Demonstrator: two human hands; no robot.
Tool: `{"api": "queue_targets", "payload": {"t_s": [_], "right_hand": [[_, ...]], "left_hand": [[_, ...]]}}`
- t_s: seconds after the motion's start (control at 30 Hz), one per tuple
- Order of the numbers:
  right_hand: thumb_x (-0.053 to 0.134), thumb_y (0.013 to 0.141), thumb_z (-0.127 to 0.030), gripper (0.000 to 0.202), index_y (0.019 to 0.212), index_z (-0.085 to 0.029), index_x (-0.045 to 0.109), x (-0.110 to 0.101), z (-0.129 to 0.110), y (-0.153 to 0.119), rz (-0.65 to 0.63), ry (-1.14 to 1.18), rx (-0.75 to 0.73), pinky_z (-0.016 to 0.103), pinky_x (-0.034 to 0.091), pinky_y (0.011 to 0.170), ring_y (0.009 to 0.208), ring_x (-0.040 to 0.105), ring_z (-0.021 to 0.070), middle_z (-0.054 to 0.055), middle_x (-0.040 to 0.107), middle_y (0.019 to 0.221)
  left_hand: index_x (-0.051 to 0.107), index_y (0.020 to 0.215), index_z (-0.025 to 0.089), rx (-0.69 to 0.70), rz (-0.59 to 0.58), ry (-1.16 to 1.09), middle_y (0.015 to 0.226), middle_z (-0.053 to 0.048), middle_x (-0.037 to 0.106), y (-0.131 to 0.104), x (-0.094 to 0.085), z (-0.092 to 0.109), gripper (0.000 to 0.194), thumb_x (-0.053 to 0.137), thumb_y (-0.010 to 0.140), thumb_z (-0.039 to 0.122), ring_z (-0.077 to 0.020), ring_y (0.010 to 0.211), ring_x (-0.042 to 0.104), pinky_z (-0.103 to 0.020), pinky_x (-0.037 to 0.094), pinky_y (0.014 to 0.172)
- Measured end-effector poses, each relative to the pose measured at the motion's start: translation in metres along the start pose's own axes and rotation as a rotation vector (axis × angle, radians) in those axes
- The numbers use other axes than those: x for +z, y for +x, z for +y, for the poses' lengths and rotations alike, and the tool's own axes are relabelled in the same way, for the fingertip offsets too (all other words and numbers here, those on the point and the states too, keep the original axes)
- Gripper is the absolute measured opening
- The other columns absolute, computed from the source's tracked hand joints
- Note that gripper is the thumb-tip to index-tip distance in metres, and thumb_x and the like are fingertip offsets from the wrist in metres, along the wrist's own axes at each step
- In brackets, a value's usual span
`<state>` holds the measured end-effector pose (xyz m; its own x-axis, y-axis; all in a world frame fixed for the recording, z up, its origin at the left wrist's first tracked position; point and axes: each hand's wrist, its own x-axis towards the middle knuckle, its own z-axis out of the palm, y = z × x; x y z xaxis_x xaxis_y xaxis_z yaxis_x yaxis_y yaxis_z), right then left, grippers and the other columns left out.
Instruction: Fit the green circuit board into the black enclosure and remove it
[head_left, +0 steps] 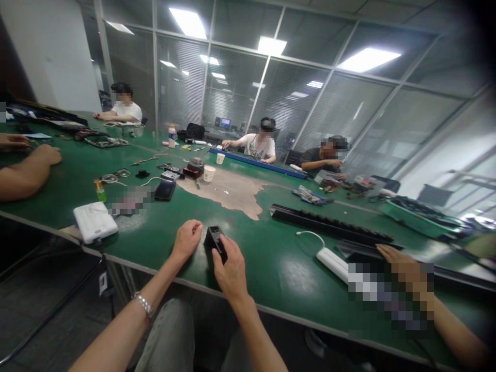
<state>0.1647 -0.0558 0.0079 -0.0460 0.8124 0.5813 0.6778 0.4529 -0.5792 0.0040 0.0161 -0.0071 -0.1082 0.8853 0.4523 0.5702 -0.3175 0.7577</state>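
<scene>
My right hand (232,266) is wrapped round a small black box-shaped part (213,235) with a hollow in its top end. The part rests on or just over the green table near its front edge; its lower portion is hidden by my fingers. Just to the left, my left hand (188,240) lies on the table with its fingers curled closed, apart from the black part. Whatever those fingers may hold cannot be made out. A metal bracelet (143,305) circles my left wrist.
A white box (95,222) and a black phone (165,189) lie to the left. Ahead are a paper cup (209,173) and a bare brown patch (236,188). On the right are a long black bar (329,222), a white power strip (333,262) and a co-worker's hand (403,266).
</scene>
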Motion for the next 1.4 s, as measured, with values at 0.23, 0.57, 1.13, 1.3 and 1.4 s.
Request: {"api": "queue_targets", "payload": {"t_s": [0.23, 0.57, 1.13, 1.3, 1.4], "right_hand": [[0.053, 0.088, -0.028, 0.038, 0.123, -0.017, 0.058, -0.027, 0.008, 0.032, 0.210, 0.055, 0.038, 0.039, 0.043, 0.100, 0.112, 0.057, 0.0221, 0.011, 0.061, 0.121], [0.057, 0.080, -0.024, 0.048, 0.126, -0.013, 0.055, -0.016, 0.071, 0.015, 0.127, -0.068, 0.064, 0.047, 0.038, 0.104, 0.120, 0.052, 0.0265, 0.016, 0.058, 0.127], [0.055, 0.085, -0.032, 0.044, 0.125, -0.013, 0.058, -0.033, 0.051, 0.012, 0.206, 0.027, 0.165, 0.041, 0.045, 0.098, 0.110, 0.060, 0.0247, 0.013, 0.064, 0.120], [0.057, 0.086, -0.032, 0.042, 0.126, -0.018, 0.057, -0.043, 0.014, 0.015, 0.113, 0.094, 0.076, 0.039, 0.045, 0.099, 0.112, 0.059, 0.0233, 0.009, 0.063, 0.122], [0.058, 0.085, -0.029, 0.041, 0.124, -0.018, 0.059, -0.037, -0.001, 0.014, 0.054, 0.071, 0.023, 0.040, 0.045, 0.099, 0.112, 0.059, 0.0240, 0.010, 0.063, 0.122]], "left_hand": [[0.065, 0.088, 0.019, -0.005, -0.017, 0.001, 0.090, -0.004, 0.067, 0.000, 0.003, -0.003, 0.024, 0.046, 0.087, 0.034, -0.0158, 0.079, 0.061, -0.027, 0.046, 0.075], [0.066, 0.086, 0.019, 0.024, -0.022, 0.058, 0.091, -0.005, 0.068, -0.001, 0.003, -0.001, 0.023, 0.046, 0.087, 0.031, -0.0166, 0.082, 0.062, -0.028, 0.047, 0.078], [0.067, 0.085, 0.019, 0.021, -0.013, 0.082, 0.088, -0.004, 0.068, -0.001, 0.004, -0.001, 0.026, 0.045, 0.087, 0.034, -0.0165, 0.081, 0.061, -0.028, 0.044, 0.077], [0.066, 0.084, 0.019, 0.023, -0.015, 0.072, 0.088, -0.004, 0.068, -0.002, 0.003, -0.001, 0.024, 0.047, 0.086, 0.032, -0.0161, 0.080, 0.060, -0.028, 0.045, 0.075], [0.066, 0.086, 0.019, 0.024, 0.000, 0.051, 0.088, -0.004, 0.068, -0.003, 0.002, -0.002, 0.023, 0.047, 0.086, 0.031, -0.0159, 0.080, 0.061, -0.027, 0.045, 0.075]]}}
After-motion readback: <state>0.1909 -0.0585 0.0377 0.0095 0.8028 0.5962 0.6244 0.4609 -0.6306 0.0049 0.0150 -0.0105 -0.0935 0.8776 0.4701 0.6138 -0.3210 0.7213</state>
